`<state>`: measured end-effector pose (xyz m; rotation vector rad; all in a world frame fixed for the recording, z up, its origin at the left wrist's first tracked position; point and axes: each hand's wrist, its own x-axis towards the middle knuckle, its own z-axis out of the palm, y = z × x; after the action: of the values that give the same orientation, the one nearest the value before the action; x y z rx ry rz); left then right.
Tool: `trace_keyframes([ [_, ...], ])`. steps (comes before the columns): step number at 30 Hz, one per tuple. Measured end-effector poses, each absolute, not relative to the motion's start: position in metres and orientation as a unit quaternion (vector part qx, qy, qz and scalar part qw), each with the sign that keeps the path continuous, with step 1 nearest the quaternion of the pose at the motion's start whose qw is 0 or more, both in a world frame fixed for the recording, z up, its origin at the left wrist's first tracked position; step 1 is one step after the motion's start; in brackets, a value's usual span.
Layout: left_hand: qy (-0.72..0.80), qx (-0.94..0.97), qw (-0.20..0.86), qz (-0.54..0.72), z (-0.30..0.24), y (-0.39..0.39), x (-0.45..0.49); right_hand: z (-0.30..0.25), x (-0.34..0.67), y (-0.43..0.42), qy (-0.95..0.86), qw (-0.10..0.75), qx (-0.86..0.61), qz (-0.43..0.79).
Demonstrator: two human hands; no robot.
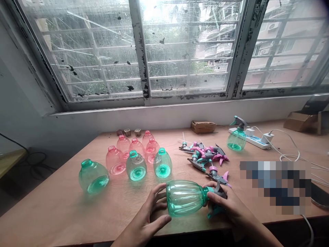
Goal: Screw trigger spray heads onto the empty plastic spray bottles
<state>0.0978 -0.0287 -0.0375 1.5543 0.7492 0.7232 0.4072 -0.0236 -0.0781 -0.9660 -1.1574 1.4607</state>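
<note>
A clear green spray bottle (183,199) lies sideways in front of me, its base to the left. My right hand (226,202) is closed around the spray head at its neck, with grey and teal parts showing between the fingers. At the base end is my left hand (154,209), fingers curved and thumb apart, its tips right by the bottle's edge; whether they press on it is unclear. Beyond the hands, several grey, pink and teal spray heads (205,152) lie in a pile. Open green bottles (163,164) and pink bottles (115,161) stand to the left.
Another green bottle with a spray head (236,139) stands by a white power strip (257,140) with cables. At the back are a brown package (203,127) and small blocks (138,132). A pixelated patch covers part of the right side, and a cardboard box (300,121) sits behind.
</note>
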Motion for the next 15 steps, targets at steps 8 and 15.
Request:
trace_keyframes([
  [8,0.322,0.631,0.632,0.314,-0.0319,-0.0281,0.1009,-0.0795,0.4100,-0.0239,-0.506,0.480,-0.407,0.590],
  [15,0.337,0.634,0.627,0.302,-0.0341,-0.0273,0.0981,-0.0777,0.4094,-0.0249,-0.497,0.479,-0.416,0.592],
])
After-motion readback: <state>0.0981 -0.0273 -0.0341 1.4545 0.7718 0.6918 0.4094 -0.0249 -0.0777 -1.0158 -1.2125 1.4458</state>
